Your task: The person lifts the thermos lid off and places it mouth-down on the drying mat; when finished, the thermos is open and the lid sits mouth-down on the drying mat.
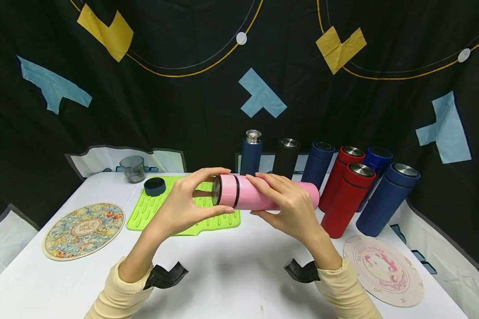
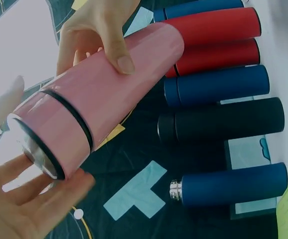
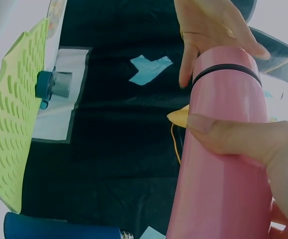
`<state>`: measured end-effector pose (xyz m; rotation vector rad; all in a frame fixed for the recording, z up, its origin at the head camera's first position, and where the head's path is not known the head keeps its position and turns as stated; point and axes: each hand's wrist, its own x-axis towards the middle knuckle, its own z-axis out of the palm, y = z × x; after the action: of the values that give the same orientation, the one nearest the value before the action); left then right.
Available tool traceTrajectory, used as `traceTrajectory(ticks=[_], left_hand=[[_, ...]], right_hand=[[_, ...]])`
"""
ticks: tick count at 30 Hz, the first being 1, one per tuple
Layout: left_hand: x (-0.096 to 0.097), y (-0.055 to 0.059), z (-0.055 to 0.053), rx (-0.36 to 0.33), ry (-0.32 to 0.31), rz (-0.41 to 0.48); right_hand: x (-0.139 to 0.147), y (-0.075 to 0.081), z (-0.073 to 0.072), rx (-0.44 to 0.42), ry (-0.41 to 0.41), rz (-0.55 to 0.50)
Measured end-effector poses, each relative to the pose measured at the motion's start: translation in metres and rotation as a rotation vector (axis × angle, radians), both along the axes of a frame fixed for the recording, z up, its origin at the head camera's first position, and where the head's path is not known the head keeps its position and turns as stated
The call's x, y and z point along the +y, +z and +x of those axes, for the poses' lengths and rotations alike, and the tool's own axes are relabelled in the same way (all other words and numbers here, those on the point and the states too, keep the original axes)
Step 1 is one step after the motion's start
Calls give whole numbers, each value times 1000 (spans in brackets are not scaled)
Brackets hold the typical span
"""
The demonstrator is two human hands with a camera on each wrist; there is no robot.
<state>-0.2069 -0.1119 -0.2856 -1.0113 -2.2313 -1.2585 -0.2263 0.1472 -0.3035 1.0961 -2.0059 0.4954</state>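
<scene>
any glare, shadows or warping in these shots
Head view: soft grey shadows on the white table, and the front red bottle leans, probably wide-angle distortion; left wrist view: pale sheen on the pink bottle; right wrist view: similar sheen, upper right washed out.

Pink flask, lime mat, floral coaster

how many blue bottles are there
4: uncapped blue bottle left of the black bottle, capped blue bottle right of it, rear blue bottle partly behind the front red bottle, rightmost blue bottle. Others may be hidden.
</scene>
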Motion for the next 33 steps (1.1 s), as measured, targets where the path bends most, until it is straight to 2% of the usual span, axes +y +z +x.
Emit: traceTrajectory(ticks=[4,9,13,21,26,29,33], left_hand=[[-1,1,-1,44,-58,-59],[-2,1,-1,92,-109,-57],[-2,1,-1,85,-83,-38],[-1,1,0,-21,5,-2],[0,0,0,-77,54,-29],[0,-1,-2,-71,40,-58],[-1,-1,-5,9,-47,-102]], right_hand=[[1,1,-1,-37,43,-20],[1,0,-1,-86,82,-39],[1,-1,-2,-74,77,-42],[-1,-1,-1,-10,2,-4],[0,-1,-2,-4,-17,9],[1,-1,-3,-9,-9,-1],[2,-2,-5,-51,46,-34]])
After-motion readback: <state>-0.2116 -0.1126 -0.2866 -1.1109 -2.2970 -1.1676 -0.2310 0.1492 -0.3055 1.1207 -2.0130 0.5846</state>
